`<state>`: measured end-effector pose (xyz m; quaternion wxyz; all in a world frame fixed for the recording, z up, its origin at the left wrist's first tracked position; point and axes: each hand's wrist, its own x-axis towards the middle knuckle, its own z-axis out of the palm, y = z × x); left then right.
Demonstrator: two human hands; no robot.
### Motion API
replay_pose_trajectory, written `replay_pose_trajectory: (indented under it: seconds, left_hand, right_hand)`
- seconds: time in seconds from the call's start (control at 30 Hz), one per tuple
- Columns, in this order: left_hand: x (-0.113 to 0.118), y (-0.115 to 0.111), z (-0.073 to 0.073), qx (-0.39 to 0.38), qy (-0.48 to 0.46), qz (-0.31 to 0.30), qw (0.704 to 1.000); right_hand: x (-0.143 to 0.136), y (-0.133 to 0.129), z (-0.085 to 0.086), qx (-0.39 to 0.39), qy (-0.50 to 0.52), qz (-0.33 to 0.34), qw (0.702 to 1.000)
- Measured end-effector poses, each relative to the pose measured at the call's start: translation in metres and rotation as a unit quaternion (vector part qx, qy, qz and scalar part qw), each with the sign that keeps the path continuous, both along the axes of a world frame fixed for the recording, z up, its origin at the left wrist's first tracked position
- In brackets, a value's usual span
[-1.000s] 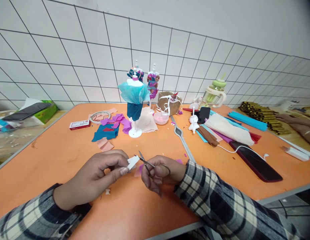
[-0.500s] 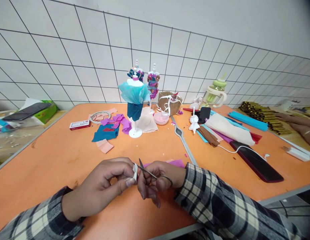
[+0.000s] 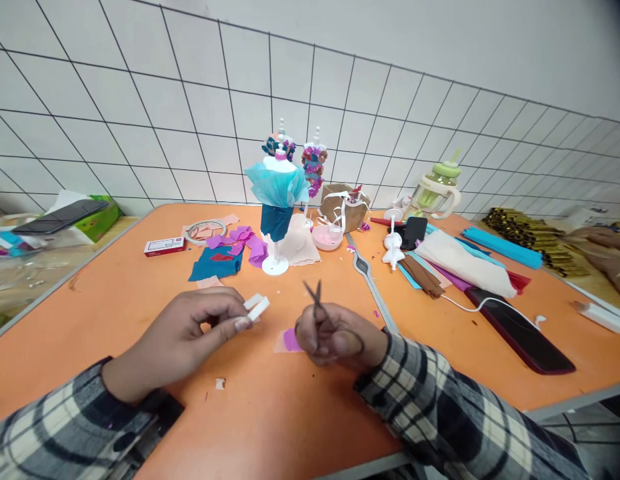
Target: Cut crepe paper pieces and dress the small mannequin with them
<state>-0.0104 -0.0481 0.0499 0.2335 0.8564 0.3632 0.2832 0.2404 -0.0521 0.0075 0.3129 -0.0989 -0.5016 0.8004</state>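
Observation:
My left hand pinches a small folded white strip between thumb and fingers. In my right hand is a pair of scissors, its blades pointing up and slightly parted, away from the strip. Beneath the right hand's fingertips lies a piece of purple paper over a pale one. A small white scrap rests on the orange table below my left hand. Beyond both hands stands a white mini dress form wearing a turquoise ruffle and a dark blue skirt.
Purple and blue paper pieces, a tape roll and a red-white box lie back left. A pink bowl stands behind. Rightward are a phone, paper rolls and a bottle. Another person's hand is far right.
My hands have moved apart, and the scissors have come away from the white strip. A small white scrap now shows on the table. The view has shifted slightly.

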Motion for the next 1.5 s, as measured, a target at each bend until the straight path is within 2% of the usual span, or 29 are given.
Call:
replay_pose_trajectory:
  seconds: [0.07,0.17,0.23,0.3,0.5,0.67,0.9,1.0,1.2,1.33,1.5]
  left_hand:
    - [-0.009,0.006,-0.001,-0.009,0.001,0.006,1.0]
    - [-0.011,0.007,-0.003,-0.008,-0.006,-0.013,1.0]
    - [-0.006,0.003,-0.005,-0.005,-0.011,-0.032,0.999]
    - [0.003,-0.002,-0.009,-0.013,-0.009,-0.055,0.998]
    - [0.022,-0.012,-0.017,-0.038,0.003,-0.098,0.994]
    - [0.022,-0.014,-0.016,-0.023,0.016,-0.102,0.994]
    - [0.022,-0.014,-0.018,-0.007,0.024,-0.115,0.993]
    - [0.023,-0.014,-0.017,-0.009,0.017,-0.112,0.993]
    - [0.019,-0.014,-0.016,-0.005,-0.012,-0.057,0.998]
    - [0.022,-0.013,-0.018,-0.012,-0.008,-0.082,0.997]
    - [0.027,-0.015,-0.023,-0.023,-0.004,-0.094,0.995]
  right_hand:
    - [0.007,0.001,0.006,0.001,0.013,-0.039,0.999]
    - [0.012,0.005,0.012,0.047,-0.066,-0.142,0.987]
    - [0.008,0.006,0.012,0.092,-0.157,-0.229,0.956]
    - [-0.001,0.005,0.01,0.121,-0.214,-0.277,0.929]
    - [-0.02,-0.004,0.004,0.076,-0.199,-0.242,0.947]
    - [-0.019,-0.002,0.003,0.08,-0.208,-0.271,0.937]
    - [-0.022,-0.002,-0.004,0.061,-0.233,-0.253,0.937]
    - [-0.019,-0.001,-0.002,0.083,-0.251,-0.265,0.927]
    - [-0.011,0.003,0.005,0.057,-0.211,-0.252,0.943]
    - [-0.016,-0.002,0.002,0.046,-0.201,-0.217,0.954]
    - [-0.025,-0.006,-0.004,0.097,-0.203,-0.271,0.936]
